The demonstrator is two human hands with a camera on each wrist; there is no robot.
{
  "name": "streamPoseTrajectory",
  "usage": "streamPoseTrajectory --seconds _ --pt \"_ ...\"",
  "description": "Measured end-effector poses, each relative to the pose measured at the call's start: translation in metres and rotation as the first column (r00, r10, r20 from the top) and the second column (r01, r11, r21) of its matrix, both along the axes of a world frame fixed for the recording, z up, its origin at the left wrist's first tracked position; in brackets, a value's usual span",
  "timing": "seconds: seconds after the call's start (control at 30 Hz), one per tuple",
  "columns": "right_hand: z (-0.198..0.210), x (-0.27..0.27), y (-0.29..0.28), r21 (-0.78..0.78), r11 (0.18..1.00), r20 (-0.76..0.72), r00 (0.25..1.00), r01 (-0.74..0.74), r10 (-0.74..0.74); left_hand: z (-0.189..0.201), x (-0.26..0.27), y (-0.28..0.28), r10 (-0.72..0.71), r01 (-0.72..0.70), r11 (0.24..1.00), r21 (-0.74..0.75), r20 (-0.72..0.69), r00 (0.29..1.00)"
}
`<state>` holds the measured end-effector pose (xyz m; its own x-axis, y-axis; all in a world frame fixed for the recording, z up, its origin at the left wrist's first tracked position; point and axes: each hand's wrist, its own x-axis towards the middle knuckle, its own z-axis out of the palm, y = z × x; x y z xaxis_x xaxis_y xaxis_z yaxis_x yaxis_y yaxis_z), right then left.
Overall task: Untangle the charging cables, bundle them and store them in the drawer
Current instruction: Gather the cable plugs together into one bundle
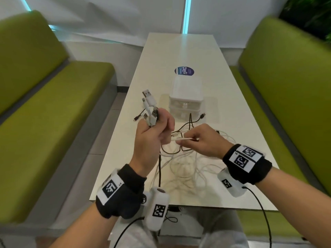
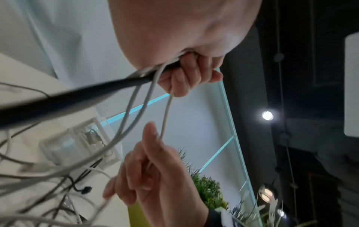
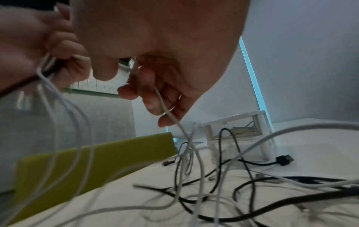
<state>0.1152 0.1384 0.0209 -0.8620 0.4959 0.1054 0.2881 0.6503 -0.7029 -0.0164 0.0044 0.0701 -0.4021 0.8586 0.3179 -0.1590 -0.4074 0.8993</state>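
Note:
My left hand (image 1: 157,122) is raised above the table and grips a bunch of cable ends, with white USB plugs (image 1: 148,98) sticking up out of the fist. In the left wrist view its curled fingers (image 2: 186,73) hold white cables and one thick black cable (image 2: 77,98). Just to the right, my right hand (image 1: 182,139) pinches a white cable (image 1: 187,139) that runs between both hands; its fingers (image 3: 153,95) show the cable (image 3: 169,114) dropping into the tangle. A tangle of white and black cables (image 1: 186,169) lies on the table. The small white drawer unit (image 1: 186,99) stands behind it.
The white table (image 1: 179,51) is long and narrow, with a round blue sticker (image 1: 184,71) beyond the drawer unit. Green benches (image 1: 53,97) flank it on both sides. A black USB plug (image 3: 284,159) lies beside the drawer unit (image 3: 237,127), which holds cables.

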Motion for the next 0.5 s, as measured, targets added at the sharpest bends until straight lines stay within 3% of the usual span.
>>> streamPoseTrajectory --seconds 0.07,0.13,0.17,0.23,0.3,0.4,0.43,0.5 --pt "-0.003 0.006 0.014 0.022 0.997 0.077 0.994 0.074 -0.075 0.001 -0.003 -0.005 -0.065 0.062 0.997 -0.046 -0.071 0.995" --pt "-0.003 0.014 0.026 0.034 0.986 0.108 0.981 0.161 -0.164 -0.002 -0.010 -0.005 -0.155 0.120 0.967 -0.225 -0.143 0.978" --pt "-0.002 0.016 0.030 0.041 0.982 0.109 0.976 0.185 -0.189 -0.004 -0.013 -0.004 -0.185 0.112 0.937 -0.331 -0.198 0.963" --pt "0.004 0.014 0.028 0.070 0.980 0.098 0.977 0.185 -0.192 -0.013 -0.015 -0.002 -0.148 -0.036 0.894 -0.447 -0.370 0.917" --pt "0.015 0.006 0.021 0.082 0.985 0.065 0.985 0.153 -0.159 -0.022 -0.011 0.002 -0.024 -0.212 0.885 -0.415 -0.495 0.868" --pt "0.025 -0.005 0.010 0.025 0.997 0.027 0.997 0.078 -0.079 -0.029 -0.001 0.008 0.033 -0.271 0.907 -0.322 -0.589 0.807" --pt "0.026 -0.008 0.006 -0.006 0.999 0.021 0.998 0.053 -0.053 -0.030 0.000 0.009 0.040 -0.300 0.908 -0.291 -0.655 0.755" --pt "0.025 -0.008 0.000 -0.046 0.999 0.011 1.000 0.027 -0.027 -0.030 0.002 0.011 0.059 -0.388 0.896 -0.215 -0.809 0.584"
